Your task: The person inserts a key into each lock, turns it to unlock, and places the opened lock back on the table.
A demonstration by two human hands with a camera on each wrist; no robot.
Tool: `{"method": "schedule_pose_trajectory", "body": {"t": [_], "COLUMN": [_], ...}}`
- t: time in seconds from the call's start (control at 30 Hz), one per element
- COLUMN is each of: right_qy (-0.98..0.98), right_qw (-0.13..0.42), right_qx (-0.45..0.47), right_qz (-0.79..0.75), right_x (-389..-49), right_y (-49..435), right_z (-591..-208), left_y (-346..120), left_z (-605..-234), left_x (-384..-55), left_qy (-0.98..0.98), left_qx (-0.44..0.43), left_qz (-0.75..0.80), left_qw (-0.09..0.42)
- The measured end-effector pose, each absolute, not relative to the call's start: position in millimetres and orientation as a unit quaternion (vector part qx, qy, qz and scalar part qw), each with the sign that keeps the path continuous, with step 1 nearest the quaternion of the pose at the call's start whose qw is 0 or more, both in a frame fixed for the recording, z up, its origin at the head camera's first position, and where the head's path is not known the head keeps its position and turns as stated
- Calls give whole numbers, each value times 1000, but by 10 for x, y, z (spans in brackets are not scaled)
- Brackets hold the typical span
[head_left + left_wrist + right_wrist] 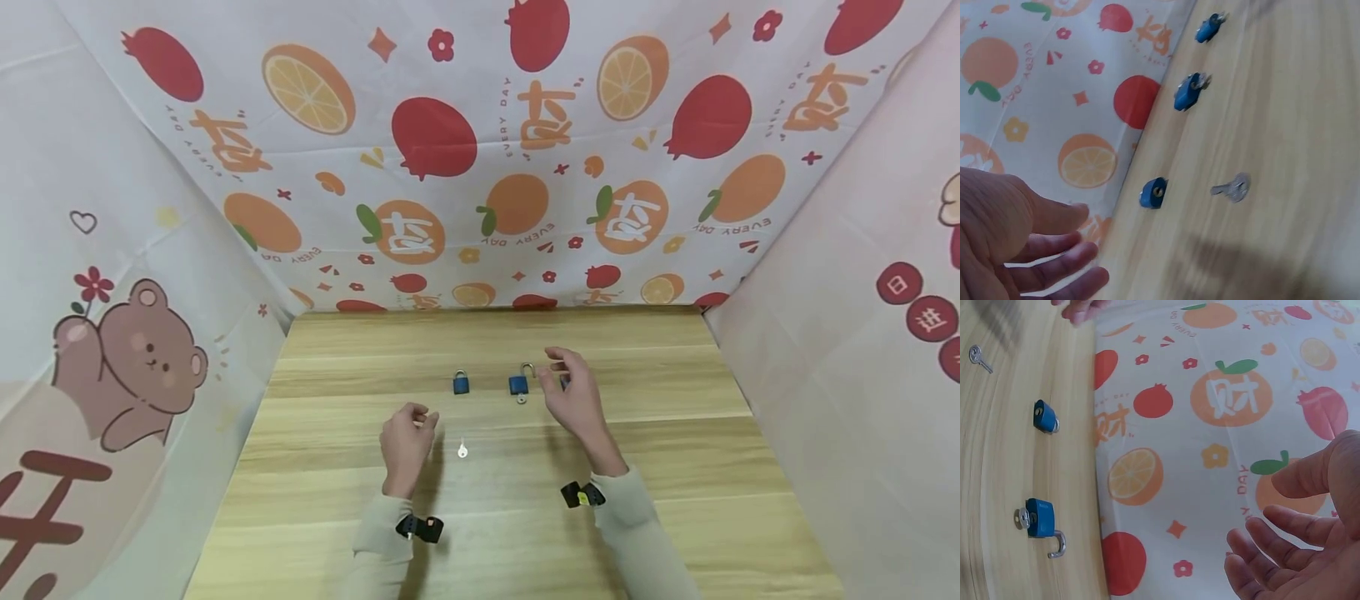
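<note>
My left hand (pixel 406 442) hovers over the table with loosely bent fingers and nothing in them, left of a loose silver key (pixel 462 450). Behind that key stands a blue padlock (pixel 461 384) with its shackle down. To its right, a second blue padlock (pixel 518 385) has its shackle swung open and a key (pixel 1022 518) in its keyhole. My right hand (pixel 576 396) is held above the table just right of it, fingers relaxed and holding nothing. A third blue padlock (pixel 1209 28), also with a key in it, is mostly hidden behind that hand in the head view.
The wooden tabletop (pixel 315 467) carries the padlocks and the loose key. A fruit-print cloth (pixel 465 217) rises along its back edge, and printed cloths hang on the left and right sides. Each wrist wears a black strap (pixel 420 528).
</note>
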State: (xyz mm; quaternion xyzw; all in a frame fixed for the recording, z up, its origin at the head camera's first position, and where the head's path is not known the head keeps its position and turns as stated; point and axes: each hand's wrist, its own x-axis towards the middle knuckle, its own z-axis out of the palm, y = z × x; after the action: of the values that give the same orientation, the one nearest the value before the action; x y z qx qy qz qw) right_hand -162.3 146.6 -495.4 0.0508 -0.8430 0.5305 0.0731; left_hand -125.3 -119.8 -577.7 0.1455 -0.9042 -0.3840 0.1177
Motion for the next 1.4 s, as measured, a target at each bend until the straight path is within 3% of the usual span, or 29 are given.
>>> {"method": "schedule_pose_trajectory", "body": {"t": [0.23, 0.57, 1.13, 1.4], "right_qy": [-848, -848, -841, -845], "right_qw": [77, 83, 35, 42], "right_qx": [46, 52, 25, 32], "right_qz": [522, 521, 539, 531], "right_x": [-1573, -1566, -1559, -1566], "right_y": [1496, 1498, 1518, 1546], "right_z": [-4950, -4925, -5031, -5096], "left_y": [-1024, -894, -803, -740], "left_z": [-5878, -6035, -6207, -6248], "left_x": [-1086, -988, -1018, -1045], "left_qy": [-921, -941, -964, -968], "left_qx": [152, 140, 115, 104], "left_qz": [-356, -308, -234, -215], "left_qw": [39, 5, 50, 73]}}
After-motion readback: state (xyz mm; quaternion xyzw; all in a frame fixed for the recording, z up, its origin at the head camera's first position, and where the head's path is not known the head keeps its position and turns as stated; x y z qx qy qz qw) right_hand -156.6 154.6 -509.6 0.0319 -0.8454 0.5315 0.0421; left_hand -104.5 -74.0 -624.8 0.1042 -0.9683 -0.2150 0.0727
